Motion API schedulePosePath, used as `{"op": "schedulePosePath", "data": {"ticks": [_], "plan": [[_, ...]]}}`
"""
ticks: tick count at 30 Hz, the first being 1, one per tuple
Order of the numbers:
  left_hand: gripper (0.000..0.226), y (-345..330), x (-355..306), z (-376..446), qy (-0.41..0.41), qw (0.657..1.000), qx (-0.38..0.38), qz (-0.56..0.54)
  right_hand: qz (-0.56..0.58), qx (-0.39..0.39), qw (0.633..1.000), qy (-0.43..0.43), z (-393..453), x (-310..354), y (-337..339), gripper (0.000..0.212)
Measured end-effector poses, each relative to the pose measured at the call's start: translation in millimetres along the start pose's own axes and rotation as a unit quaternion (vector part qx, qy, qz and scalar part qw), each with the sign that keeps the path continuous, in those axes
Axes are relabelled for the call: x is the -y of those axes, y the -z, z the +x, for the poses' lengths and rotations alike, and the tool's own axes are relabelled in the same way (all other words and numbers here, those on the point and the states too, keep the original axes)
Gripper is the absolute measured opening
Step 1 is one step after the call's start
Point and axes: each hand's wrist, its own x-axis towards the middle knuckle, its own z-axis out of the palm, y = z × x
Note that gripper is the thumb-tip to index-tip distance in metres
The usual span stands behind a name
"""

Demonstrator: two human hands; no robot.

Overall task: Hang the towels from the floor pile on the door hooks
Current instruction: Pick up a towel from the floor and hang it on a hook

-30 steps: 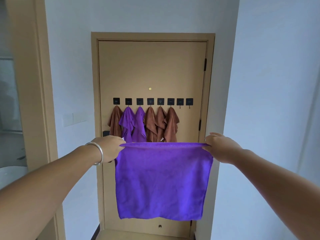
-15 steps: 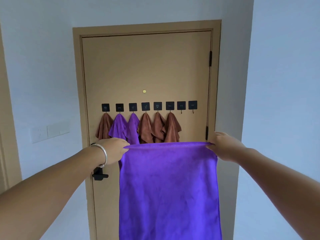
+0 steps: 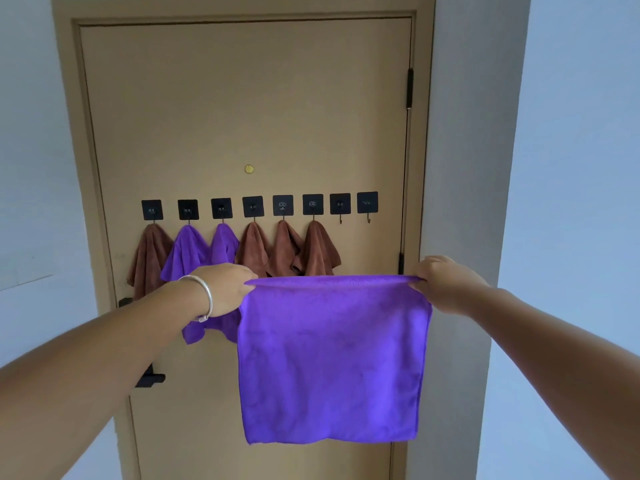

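A purple towel [image 3: 332,358] hangs spread flat in front of the tan door [image 3: 242,116]. My left hand [image 3: 225,289] pinches its top left corner and my right hand [image 3: 446,284] pinches its top right corner. A row of black square hooks [image 3: 252,206] crosses the door. Several of them carry towels: a brown towel [image 3: 149,258] at the far left, two purple ones [image 3: 194,251], then three brown ones [image 3: 287,247]. The two rightmost hooks [image 3: 367,204] are bare. The floor pile is out of view.
A black door handle [image 3: 150,378] sticks out at the door's left edge, below my left forearm. Black hinges [image 3: 410,88] run down the right edge. A white wall corner [image 3: 509,202] juts out close on the right.
The door has come nearer and now fills more of the view. The towel stays stretched between both hands, and its lower edge is in view again.
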Motion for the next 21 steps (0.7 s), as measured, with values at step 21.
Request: {"op": "schedulePosePath", "data": {"ticks": [21], "plan": [[0.052, -84, 50, 297, -0.090, 0.958, -0.262, -0.082, 0.070, -0.178, 0.981, 0.007, 260, -54, -85, 0.036]]}}
